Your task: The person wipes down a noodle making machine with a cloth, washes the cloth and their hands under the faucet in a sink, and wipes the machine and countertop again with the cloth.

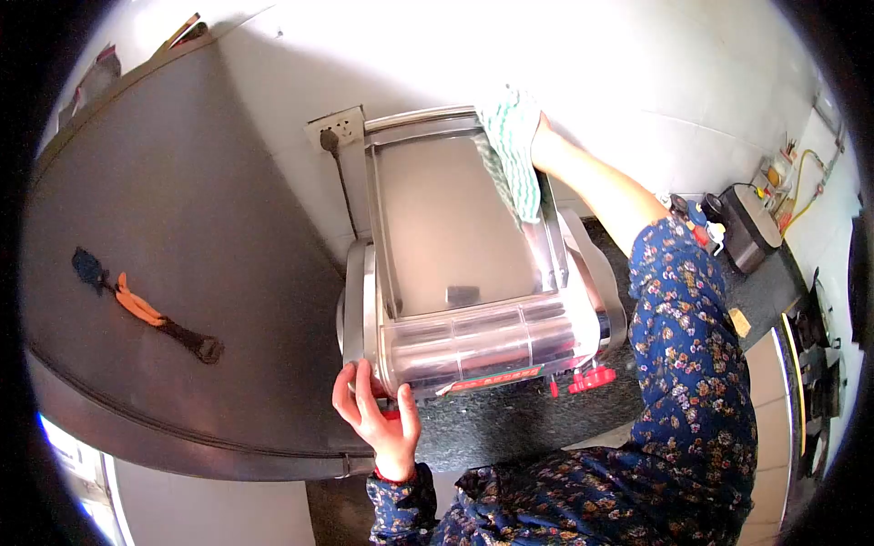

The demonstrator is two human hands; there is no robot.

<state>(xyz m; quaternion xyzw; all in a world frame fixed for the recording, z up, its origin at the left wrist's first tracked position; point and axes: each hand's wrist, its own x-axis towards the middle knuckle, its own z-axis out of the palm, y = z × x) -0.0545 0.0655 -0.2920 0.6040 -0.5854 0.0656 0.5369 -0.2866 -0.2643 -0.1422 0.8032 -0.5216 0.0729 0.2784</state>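
On the dark stone counter stands a silver noodle machine (455,227) with a sloping metal top tray and shiny rollers at its front. My left hand (381,419) grips the front left corner, thumb on the front edge and fingers along the side; a bit of red shows beneath it. At the upper right edge of the tray, my right hand (540,136) holds a green and white striped cloth (514,146) that drapes over the rim. The cloth hides most of that hand's fingers. A red knob (590,380) sticks out at the machine's front right.
To the left rises a big dark grey appliance side (182,227) with a flower-shaped decoration (146,309). A wall socket (337,130) has a plugged-in cord behind the machine. Bottles (701,218) and a dark box (751,227) stand at the right, near a stove (819,337).
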